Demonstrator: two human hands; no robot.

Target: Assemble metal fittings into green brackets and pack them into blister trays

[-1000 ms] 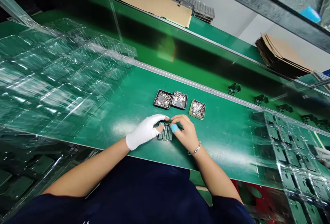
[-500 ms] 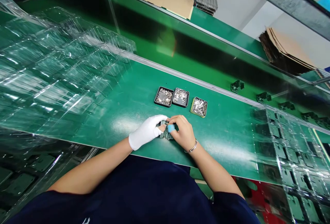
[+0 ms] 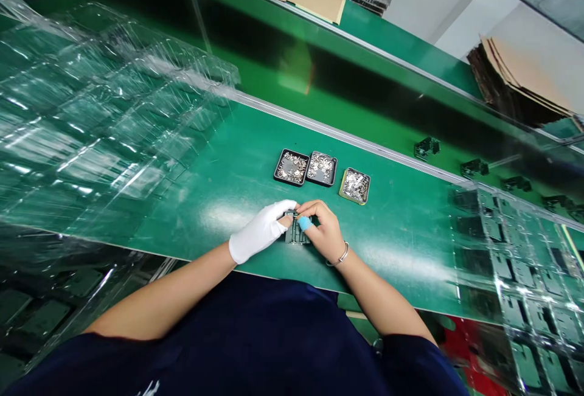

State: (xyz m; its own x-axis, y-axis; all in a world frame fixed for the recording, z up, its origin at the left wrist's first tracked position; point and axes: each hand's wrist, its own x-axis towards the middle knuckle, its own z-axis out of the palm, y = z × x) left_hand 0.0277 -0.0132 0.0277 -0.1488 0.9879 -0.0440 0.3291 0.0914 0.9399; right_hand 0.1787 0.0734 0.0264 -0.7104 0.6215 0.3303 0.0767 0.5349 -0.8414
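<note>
The slotted green part (image 3: 296, 235) is low on the green surface (image 3: 219, 189), near its front edge and between the two hands. The left hand (image 3: 258, 233), in a white glove with bare thumb and fingertips, has its fingers nearly closed on the part's far left corner, thumb on the near side. The right hand (image 3: 326, 233) is bare but for a blue wrap (image 3: 305, 223) on one digit; its fingers are bent and drawn close together, closed on the far edge of the part. The fingertips cover that edge, so whether they also pinch a small piece cannot be told. The part's right side is partly hidden under the right hand.

Beyond the hands stand three small trays of shiny metal pieces: the left tray (image 3: 291, 166) and the middle tray (image 3: 322, 168) touching or nearly so, the right tray (image 3: 354, 185) apart from them. The pieces are too small to make out singly.

Clear plastic trays (image 3: 91, 122) spread at the left, blurred and cut off by the frame. At the right, a clear compartment tray (image 3: 524, 268) holding green parts is also cut off.
</note>
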